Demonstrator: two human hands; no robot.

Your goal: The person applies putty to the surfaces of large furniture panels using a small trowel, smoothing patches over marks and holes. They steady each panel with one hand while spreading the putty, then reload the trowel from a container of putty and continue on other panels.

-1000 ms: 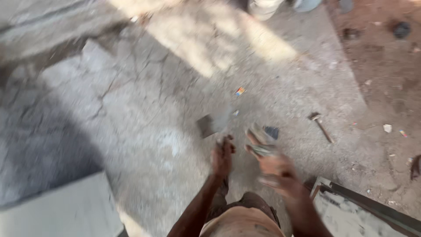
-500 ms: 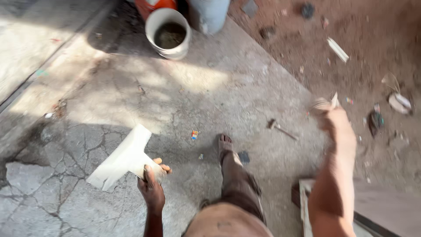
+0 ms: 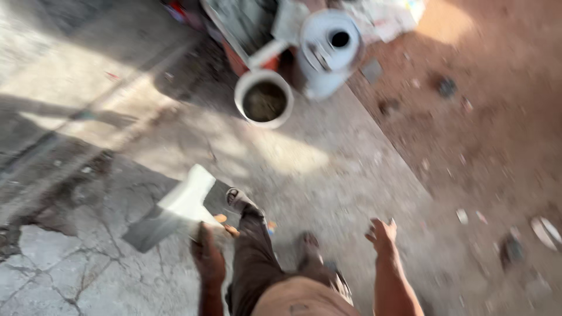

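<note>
**Carrying a tile piece across the cracked concrete**

While we are looking down over our own legs, we are holding a pale tile piece (image 3: 178, 212) in our left hand (image 3: 209, 257). Our fingers are closing around its near edge, with two fingertips (image 3: 221, 219) showing over the top face. The tile piece is tilting out toward 10 o'clock from that hand, partly sunlit and partly in shadow, and it is hanging above the cracked concrete floor (image 3: 76, 257) without touching it.

Our right hand (image 3: 381, 234) is hanging free at 4 o'clock in the view, fingers spread and loosely open, gripping nothing and touching nothing.

Between the two hands we are seeing our dark trouser leg (image 3: 253, 257) reaching forward, with a sandalled foot (image 3: 239, 199) planted just beside the tile piece at its 3 o'clock side. The other foot (image 3: 307, 243) is standing further back, near the right hand.

Well ahead, at 12 o'clock, a white bucket (image 3: 264, 98) is standing upright on the floor with dark grey mix inside it. Just beside it at 1 o'clock, a large pale blue container (image 3: 328, 52) is standing with a round dark opening on top. To the right, the concrete is giving way to reddish bare earth (image 3: 497, 129) dotted with small scraps and stones. The whole view is blurring, so finer detail is beyond what we can tell.
</note>
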